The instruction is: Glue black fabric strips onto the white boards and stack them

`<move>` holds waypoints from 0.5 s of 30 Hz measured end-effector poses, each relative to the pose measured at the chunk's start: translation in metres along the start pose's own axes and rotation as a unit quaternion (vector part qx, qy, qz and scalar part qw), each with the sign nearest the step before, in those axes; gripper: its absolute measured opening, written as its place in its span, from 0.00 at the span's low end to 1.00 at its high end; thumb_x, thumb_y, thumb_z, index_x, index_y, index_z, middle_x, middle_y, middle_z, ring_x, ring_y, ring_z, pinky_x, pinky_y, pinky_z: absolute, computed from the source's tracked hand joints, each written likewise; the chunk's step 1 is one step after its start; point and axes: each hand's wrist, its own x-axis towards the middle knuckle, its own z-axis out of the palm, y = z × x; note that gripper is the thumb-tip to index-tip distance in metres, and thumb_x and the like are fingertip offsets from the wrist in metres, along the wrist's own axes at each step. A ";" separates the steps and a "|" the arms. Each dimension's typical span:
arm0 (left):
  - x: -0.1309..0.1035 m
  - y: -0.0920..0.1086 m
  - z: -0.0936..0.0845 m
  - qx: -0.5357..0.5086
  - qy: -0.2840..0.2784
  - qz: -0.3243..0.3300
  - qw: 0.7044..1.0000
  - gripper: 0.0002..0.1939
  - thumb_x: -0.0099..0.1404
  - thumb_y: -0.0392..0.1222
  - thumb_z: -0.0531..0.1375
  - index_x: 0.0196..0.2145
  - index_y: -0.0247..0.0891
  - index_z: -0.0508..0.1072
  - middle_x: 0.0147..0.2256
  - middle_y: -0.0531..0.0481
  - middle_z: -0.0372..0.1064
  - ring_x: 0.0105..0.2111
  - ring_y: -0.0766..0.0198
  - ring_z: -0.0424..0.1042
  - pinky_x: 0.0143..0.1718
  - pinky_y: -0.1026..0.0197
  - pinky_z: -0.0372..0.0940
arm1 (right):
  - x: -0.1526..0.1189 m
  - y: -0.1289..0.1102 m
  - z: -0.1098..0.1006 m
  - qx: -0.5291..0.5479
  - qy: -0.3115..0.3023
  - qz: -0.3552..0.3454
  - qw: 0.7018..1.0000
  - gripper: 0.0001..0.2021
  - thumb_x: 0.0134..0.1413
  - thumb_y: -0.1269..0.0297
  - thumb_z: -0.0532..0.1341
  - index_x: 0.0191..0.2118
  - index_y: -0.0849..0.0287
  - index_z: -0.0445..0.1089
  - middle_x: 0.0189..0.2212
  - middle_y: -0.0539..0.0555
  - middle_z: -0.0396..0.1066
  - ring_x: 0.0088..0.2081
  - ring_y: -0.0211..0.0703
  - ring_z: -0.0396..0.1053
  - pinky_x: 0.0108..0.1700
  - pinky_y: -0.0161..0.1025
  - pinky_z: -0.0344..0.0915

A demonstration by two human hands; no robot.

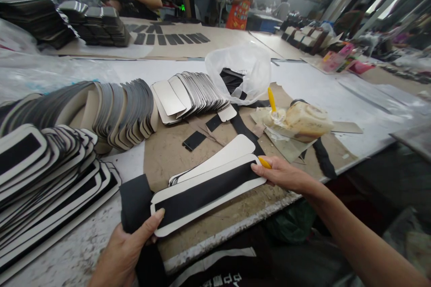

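Between my hands is a long white panel (215,208) with rounded corners, a black strip (205,193) lying along its middle. My left hand (134,242) grips its near left end, the thumb pressing on the black strip. At the far right end, my right hand (278,172) pinches the panel with its thumb on top. A yellow handle (265,163) sticks out of the right hand; the rest of that tool is hidden. A dark folded piece of material (135,202) sits against my left hand. Beneath the held panel lie more white panels (215,157).
Stacked panels with black strips (50,179) and curved grey pieces (117,107) fill the left. Ahead are fanned white panels (191,94) and a plastic bag (249,71) of black pieces. A glue-smeared container (308,121) stands right, beside a yellow-handled brush (272,101). People stand beyond.
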 end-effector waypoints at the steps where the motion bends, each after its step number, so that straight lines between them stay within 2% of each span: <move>1: 0.001 -0.001 -0.001 0.004 -0.020 -0.004 1.000 0.21 0.40 0.49 0.71 0.31 0.35 0.75 0.20 0.54 0.67 0.21 0.61 0.67 0.24 0.63 0.66 | 0.000 -0.001 0.000 -0.017 0.001 0.000 1.000 0.19 0.56 0.48 0.54 0.24 0.57 0.56 0.21 0.45 0.54 0.22 0.33 0.53 0.22 0.31 0.53; 3: 0.002 -0.001 -0.001 0.003 -0.056 -0.008 0.998 0.21 0.42 0.48 0.71 0.32 0.35 0.75 0.24 0.51 0.70 0.24 0.61 0.69 0.27 0.62 0.67 | 0.000 -0.002 -0.001 -0.040 0.000 0.001 0.999 0.19 0.56 0.47 0.53 0.24 0.57 0.56 0.21 0.46 0.54 0.22 0.34 0.54 0.23 0.32 0.53; 7: -0.004 0.004 0.002 -0.035 -0.092 -0.002 0.995 0.20 0.48 0.47 0.68 0.38 0.34 0.74 0.34 0.47 0.74 0.31 0.58 0.72 0.34 0.59 0.67 | -0.004 -0.001 0.001 -0.064 0.025 0.023 0.997 0.22 0.54 0.42 0.52 0.23 0.56 0.57 0.20 0.47 0.54 0.21 0.36 0.53 0.22 0.34 0.53; 11: -0.008 0.008 0.003 -0.059 -0.134 0.021 0.989 0.16 0.53 0.46 0.66 0.38 0.35 0.74 0.34 0.47 0.73 0.32 0.60 0.70 0.32 0.62 0.66 | -0.007 0.004 0.003 -0.044 0.056 0.060 0.996 0.23 0.53 0.39 0.52 0.20 0.53 0.56 0.16 0.49 0.52 0.19 0.38 0.51 0.21 0.39 0.50; 15: -0.011 0.010 0.001 -0.075 -0.127 0.010 0.989 0.17 0.53 0.46 0.66 0.39 0.35 0.74 0.31 0.49 0.72 0.29 0.61 0.69 0.31 0.62 0.65 | -0.011 0.006 0.003 -0.057 0.071 0.067 0.994 0.23 0.51 0.39 0.53 0.18 0.52 0.55 0.15 0.52 0.52 0.17 0.40 0.52 0.19 0.41 0.50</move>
